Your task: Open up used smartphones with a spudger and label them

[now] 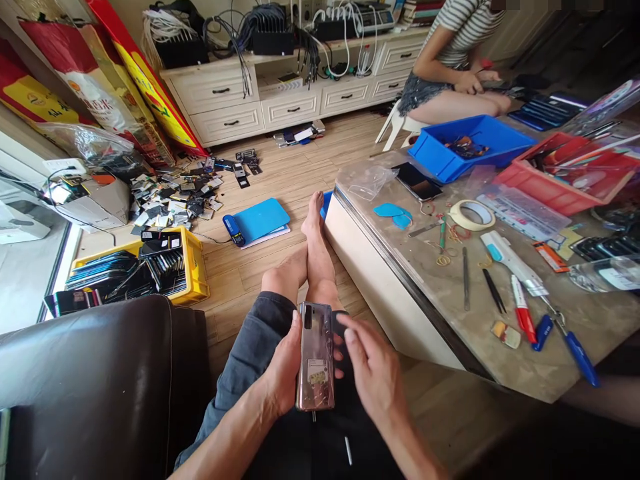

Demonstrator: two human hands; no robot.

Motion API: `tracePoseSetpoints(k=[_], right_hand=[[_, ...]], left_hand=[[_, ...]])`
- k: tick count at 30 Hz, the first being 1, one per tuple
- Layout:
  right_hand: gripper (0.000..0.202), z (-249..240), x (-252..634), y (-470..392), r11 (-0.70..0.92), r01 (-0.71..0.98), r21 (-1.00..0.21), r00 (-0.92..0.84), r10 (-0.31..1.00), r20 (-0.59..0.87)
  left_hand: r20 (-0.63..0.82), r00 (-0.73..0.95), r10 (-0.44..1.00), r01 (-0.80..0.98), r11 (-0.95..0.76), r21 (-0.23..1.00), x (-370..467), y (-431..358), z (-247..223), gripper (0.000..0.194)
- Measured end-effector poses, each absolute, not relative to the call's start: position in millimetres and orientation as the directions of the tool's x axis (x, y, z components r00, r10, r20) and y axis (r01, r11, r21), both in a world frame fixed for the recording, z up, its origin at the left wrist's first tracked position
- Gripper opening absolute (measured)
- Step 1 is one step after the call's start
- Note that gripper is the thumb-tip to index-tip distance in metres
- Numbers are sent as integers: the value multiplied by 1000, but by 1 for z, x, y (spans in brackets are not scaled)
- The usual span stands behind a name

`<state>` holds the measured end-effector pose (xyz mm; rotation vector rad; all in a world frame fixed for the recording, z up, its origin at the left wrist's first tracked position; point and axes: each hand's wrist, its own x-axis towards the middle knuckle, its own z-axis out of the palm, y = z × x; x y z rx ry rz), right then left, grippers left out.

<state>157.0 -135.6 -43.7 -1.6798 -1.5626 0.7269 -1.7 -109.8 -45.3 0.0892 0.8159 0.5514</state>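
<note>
A shiny pinkish-silver phone (317, 347) stands nearly upright in the picture over the lap, back side up, with a camera block at its upper left and a small label on its lower half. My left hand (286, 363) is wrapped round it from the left, fingertips showing past its right edge. Just right of the phone, my right hand (373, 363) is apart from it, fingers spread and holding nothing. A thin white stick (349, 451) lies on the dark cloth below.
On the right, a table (400, 250) bears a blue bin (435, 153), red bin (555, 183), tape roll (473, 215), tweezers, marker and phones. A yellow crate (197, 267) of phone parts stands left, beside a dark sofa (100, 380). A person in striped top (465, 30) sits beyond.
</note>
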Motion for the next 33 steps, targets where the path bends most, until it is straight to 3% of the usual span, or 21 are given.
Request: tracePoseSetpoints(k=[3,7,11,14,20,24,27,30,33], right_hand=[[46,-31,175,-109,-120,486,-866,103,991,-79],[57,-17,179,-92,-218,350,-911,-162,944,-288],[67,-16,178,-100,-298,213,-930,-380,852,-360],[67,-18,180,-108,-324,115,-939,-433,835,-340],[61,-15,175,-117,-173,282,-944,-293,921,-257],[65,-23,179,-117,-226,409,-884,-152,939,-310],[64,-29,190,-110,-261,466,-845,-26,951,-308],[59,-32,196,-105,-285,443,-850,14,950,-312],[56,-34,187,-112,-370,286,-884,90,929,-360]], left_hand=[[-598,655,462,-314,886,341,-3,-114,-35,77],[-510,677,531,-287,828,481,-1,-124,-24,41],[-497,690,526,-161,781,603,-4,-128,-22,41],[-508,694,510,-94,763,639,-6,-129,-22,43],[-488,751,445,-157,838,522,5,-134,-22,49],[-538,717,444,-177,862,475,5,-140,-27,49],[-576,676,460,-140,847,512,-1,-147,-32,47],[-579,628,520,-157,813,561,-4,-153,-35,44],[-568,601,562,-250,807,535,-2,-152,-37,44]])
